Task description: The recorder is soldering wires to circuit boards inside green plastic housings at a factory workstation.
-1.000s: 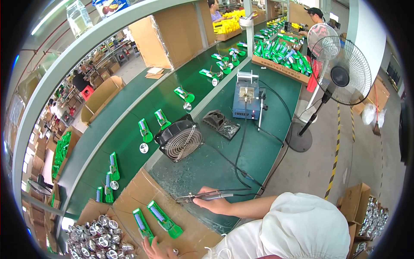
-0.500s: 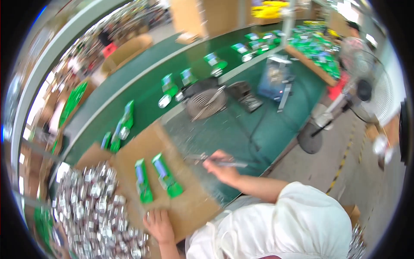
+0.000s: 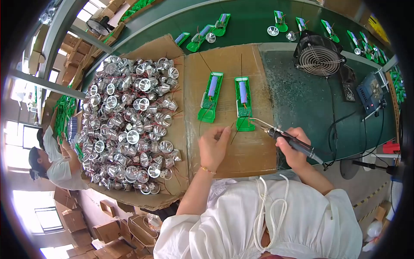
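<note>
Two green plastic housings lie side by side on the cardboard, the left housing and the right housing. Each carries a purple cylindrical battery, a small green circuit board and thin dark wires. My right hand is closed round the dark handle of a soldering iron. A thin bent metal tube runs along the iron, its end by the lower part of the right housing; whether it touches cannot be made out. Just below the housings is my left hand, fingers curled and thumb near the index finger; anything pinched there is hidden.
A heap of silvery reflector cups with red wires fills the cardboard box at left. A fan and a blue soldering station stand at right. More green housings line the green belt behind. Two people work at far left.
The view has swung to the right and become sharp. My left hand has moved from the cardboard's near edge to the housings. The iron in my right hand now points at the right housing.
</note>
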The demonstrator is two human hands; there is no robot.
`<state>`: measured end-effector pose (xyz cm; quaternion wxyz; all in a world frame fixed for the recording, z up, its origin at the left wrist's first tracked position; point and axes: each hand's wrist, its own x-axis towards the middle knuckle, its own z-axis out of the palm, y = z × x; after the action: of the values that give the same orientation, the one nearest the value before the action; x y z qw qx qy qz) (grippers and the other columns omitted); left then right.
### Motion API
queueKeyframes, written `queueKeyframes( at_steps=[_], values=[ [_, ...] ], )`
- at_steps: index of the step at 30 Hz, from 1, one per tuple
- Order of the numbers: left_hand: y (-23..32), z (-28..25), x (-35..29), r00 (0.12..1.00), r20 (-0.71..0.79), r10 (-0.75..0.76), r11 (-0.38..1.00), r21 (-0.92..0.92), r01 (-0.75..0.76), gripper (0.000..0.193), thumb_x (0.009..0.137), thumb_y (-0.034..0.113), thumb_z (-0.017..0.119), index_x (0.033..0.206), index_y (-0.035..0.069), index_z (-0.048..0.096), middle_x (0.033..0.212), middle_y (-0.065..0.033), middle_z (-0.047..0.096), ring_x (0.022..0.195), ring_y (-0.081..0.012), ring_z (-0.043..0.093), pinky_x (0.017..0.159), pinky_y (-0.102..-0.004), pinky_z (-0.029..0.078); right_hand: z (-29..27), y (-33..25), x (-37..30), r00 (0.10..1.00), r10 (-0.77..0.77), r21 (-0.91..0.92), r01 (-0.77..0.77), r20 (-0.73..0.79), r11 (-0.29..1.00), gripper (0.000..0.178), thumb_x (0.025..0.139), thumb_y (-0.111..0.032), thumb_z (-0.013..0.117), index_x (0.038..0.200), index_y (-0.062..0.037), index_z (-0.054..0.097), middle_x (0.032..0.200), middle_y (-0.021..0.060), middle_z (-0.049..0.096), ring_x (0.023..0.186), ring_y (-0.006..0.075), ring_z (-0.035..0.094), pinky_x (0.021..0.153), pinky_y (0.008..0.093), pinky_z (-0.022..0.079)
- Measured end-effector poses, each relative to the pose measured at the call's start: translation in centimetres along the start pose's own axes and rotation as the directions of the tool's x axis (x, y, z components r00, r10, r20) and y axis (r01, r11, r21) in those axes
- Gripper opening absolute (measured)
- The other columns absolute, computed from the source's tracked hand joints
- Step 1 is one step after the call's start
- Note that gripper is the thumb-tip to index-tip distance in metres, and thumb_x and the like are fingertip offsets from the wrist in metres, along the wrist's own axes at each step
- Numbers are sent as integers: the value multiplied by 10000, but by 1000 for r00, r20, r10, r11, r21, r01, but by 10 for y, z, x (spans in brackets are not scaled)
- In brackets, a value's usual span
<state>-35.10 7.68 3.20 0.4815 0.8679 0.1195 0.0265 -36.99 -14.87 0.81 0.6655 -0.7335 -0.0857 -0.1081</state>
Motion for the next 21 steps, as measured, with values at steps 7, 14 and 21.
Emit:
queueKeyframes(
  at_steps=[7,14,21],
  values=[
    [3,21,13,991,-26,129,991,32,-128,210,783,209,636,764,0,634,681,-129,624,604,-214,607,568,-308,467,11,3,12,991,-29,15,31,-134,999,169,751,-57,667,772,-3,508,620,26,571,537,53,508,485,206,399],
    [5,30,20,992,-43,118,993,16,-117,186,778,184,640,726,7,611,661,-120,596,568,-221,578,539,-322,449,14,8,16,993,22,27,-19,-114,999,163,756,-70,662,761,-12,510,605,18,564,526,50,501,482,205,397],
    [-4,38,25,966,-101,236,972,37,-234,158,769,132,634,696,13,560,697,-123,553,611,-249,543,558,-339,428,20,14,20,992,61,55,-55,-111,997,164,758,-70,659,757,-15,505,608,24,574,530,49,518,477,201,401]
  ],
)
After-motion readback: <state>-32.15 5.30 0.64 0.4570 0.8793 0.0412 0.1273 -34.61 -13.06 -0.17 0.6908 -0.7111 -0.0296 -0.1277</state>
